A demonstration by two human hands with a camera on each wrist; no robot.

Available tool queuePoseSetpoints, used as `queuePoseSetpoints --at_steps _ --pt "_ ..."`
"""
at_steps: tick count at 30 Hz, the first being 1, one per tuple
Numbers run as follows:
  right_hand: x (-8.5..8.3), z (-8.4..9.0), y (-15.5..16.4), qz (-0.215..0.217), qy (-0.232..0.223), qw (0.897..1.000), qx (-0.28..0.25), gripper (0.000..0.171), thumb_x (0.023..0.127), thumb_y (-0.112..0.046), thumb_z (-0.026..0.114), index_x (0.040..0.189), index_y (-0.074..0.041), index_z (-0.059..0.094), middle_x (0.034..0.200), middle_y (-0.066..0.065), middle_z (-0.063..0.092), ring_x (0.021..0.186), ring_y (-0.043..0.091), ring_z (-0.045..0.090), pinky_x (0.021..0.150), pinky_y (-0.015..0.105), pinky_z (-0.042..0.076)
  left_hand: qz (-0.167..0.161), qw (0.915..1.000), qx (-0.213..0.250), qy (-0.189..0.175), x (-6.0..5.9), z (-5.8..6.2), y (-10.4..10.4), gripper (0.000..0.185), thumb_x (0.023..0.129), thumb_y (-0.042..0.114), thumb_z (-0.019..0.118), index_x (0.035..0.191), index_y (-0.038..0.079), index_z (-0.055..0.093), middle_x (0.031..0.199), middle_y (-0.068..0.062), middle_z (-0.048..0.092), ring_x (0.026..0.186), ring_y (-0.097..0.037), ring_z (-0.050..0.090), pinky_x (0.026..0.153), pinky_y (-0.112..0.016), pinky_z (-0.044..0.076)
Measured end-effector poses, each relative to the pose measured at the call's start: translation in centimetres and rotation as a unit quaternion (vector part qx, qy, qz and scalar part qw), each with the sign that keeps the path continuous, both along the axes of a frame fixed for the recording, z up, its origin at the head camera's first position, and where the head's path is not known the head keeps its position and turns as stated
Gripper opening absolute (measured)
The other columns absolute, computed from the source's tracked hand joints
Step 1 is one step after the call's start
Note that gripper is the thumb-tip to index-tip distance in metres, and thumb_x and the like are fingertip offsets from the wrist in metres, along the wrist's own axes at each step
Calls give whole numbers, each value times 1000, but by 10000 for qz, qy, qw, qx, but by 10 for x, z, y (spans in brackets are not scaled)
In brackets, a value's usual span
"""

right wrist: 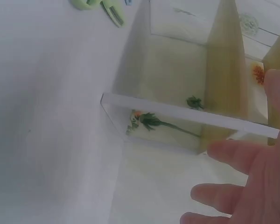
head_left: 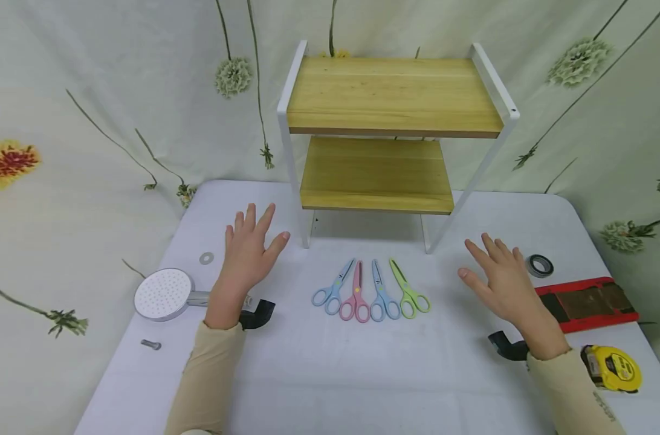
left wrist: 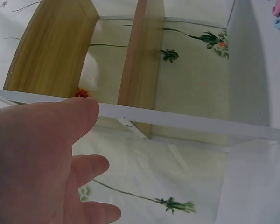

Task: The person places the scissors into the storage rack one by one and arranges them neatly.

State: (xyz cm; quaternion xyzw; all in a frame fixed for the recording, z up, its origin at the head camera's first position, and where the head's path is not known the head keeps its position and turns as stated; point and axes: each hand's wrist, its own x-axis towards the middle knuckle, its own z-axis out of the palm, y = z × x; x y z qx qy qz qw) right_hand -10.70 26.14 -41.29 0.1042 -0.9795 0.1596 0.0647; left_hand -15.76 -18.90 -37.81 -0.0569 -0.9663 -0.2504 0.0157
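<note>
My left hand (head_left: 245,254) is held over the left part of the table, fingers spread and nothing in it. To the right, my right hand (head_left: 504,281) is likewise spread and bare. Between them lie several pairs of scissors in a row: a blue pair (head_left: 334,291), a pink pair (head_left: 355,296), a second blue pair (head_left: 383,296) and a green pair (head_left: 410,293). Behind the scissors stands a white-framed shelf (head_left: 376,202) with two wooden boards. In the left wrist view the thumb overlaps the shelf's side frame (left wrist: 191,120).
At left are a shower head (head_left: 164,294), a washer (head_left: 207,258) and a bolt (head_left: 151,344). At right lie a black tape roll (head_left: 539,266), a red-edged dark board (head_left: 585,304) and a yellow tape measure (head_left: 615,368). A flowered cloth (head_left: 118,90) hangs behind the table.
</note>
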Motion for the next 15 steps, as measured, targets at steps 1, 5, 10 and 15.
queuePoseSetpoints --at_steps 1,5,10,15 --pt "1 -1 -1 51 20 10000 -36 65 101 -46 56 144 2 52 151 40 40 136 66 36 108 81 22 -5 10000 81 18 -1 1 2 68 105 42 50 162 12 27 168 -30 9 154 -56 2 120 -74 0" --pt "3 -8 -5 283 -16 9993 -255 59 99 -37 62 142 2 55 149 38 45 135 61 42 107 78 29 -56 9985 507 213 -5 2 8 63 106 35 49 161 12 30 167 -31 14 153 -57 8 120 -74 4" --pt "7 -21 -17 651 -518 9945 -635 51 98 -28 66 140 -1 58 145 32 51 133 53 49 106 69 41 -51 9919 1201 413 -12 -1 16 57 107 24 47 160 11 31 166 -25 25 155 -46 21 122 -67 18" --pt "7 -43 -31 1109 -740 9862 -982 38 94 -19 71 129 -3 67 131 21 64 124 42 59 103 60 48 52 9813 1887 380 -20 -5 29 53 108 22 44 160 12 33 165 -15 35 148 -39 38 119 -56 34"
